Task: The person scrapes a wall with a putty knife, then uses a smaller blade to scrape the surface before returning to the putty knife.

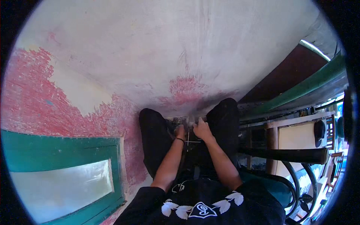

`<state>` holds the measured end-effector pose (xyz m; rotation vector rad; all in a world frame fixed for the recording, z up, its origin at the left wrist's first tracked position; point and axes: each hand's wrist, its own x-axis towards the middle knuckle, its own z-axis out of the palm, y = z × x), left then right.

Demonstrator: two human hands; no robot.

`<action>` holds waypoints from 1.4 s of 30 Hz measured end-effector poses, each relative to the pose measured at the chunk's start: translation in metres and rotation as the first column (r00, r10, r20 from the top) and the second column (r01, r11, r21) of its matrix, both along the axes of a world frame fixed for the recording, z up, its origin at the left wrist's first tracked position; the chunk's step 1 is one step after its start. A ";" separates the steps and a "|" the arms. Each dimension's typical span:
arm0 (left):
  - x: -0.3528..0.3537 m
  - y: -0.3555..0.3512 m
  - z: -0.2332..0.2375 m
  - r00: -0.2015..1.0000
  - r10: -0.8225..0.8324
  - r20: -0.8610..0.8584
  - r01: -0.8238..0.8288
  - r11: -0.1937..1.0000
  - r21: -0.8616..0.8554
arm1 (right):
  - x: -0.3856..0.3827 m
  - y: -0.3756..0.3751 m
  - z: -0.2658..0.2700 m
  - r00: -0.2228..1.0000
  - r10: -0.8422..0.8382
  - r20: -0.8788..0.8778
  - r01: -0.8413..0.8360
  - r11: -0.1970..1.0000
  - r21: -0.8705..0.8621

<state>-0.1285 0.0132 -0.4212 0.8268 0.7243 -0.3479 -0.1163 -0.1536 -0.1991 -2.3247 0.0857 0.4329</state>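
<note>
My left hand (180, 132), with a dark band at the wrist, is low between my knees, its fingers curled inward. Close beside it, my right hand (203, 129) is also closed, knuckles up. A small greyish blurred thing (191, 120) shows between the fingertips; I cannot make out its kind or which hand grips it. Thin white lines forming a cross (188, 141) appear just below the hands. Both hands are near the foot of a worn wall (150, 48). My bent legs in black trousers (155, 138) flank them.
Pink paint (48, 97) peels off the wall at left. A green-framed panel (63, 150) stands at lower left. On the right are a dark metal chair armrest (288, 154), a green beam (300, 88) and a wooden post (272, 146). Several chairs and furniture pieces lie beyond.
</note>
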 end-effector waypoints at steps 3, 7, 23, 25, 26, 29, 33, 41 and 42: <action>0.018 -0.016 0.052 0.995 0.084 0.059 -0.095 0.975 0.203 | 0.014 0.008 -0.014 0.988 0.017 0.155 -0.023 0.999 0.034; 0.030 -0.036 0.170 0.945 -0.027 0.326 -0.167 0.816 0.553 | 0.023 0.011 -0.021 0.983 0.037 0.180 -0.073 0.978 0.197; 0.057 0.032 0.260 0.897 0.175 0.406 -0.190 0.982 -0.002 | 0.028 0.050 0.010 0.974 0.197 -0.114 -0.058 0.697 0.715; 0.062 0.054 0.252 0.906 0.063 0.418 -0.121 0.986 0.114 | 0.047 0.069 0.014 0.948 0.260 -0.182 -0.083 0.757 0.647; 0.064 0.063 0.246 0.917 0.079 0.392 -0.146 0.978 0.146 | 0.054 0.079 0.016 0.932 0.273 -0.237 -0.058 0.760 0.647; 0.069 0.081 0.236 0.942 0.133 0.309 -0.205 0.955 0.214 | 0.072 0.101 -0.004 0.902 0.298 -0.314 -0.045 0.785 0.618; 0.068 0.076 0.209 0.950 0.264 0.165 -0.285 0.951 0.118 | 0.070 0.101 -0.024 0.973 0.205 -0.109 -0.079 0.732 0.676; 0.088 0.070 0.164 0.932 0.242 0.271 -0.234 0.970 -0.062 | 0.090 0.108 -0.080 0.956 0.125 0.266 -0.229 0.885 0.406; 0.086 0.070 0.168 0.928 0.251 0.277 -0.247 0.968 -0.048 | 0.087 0.115 -0.078 0.956 0.057 0.289 -0.200 0.845 0.496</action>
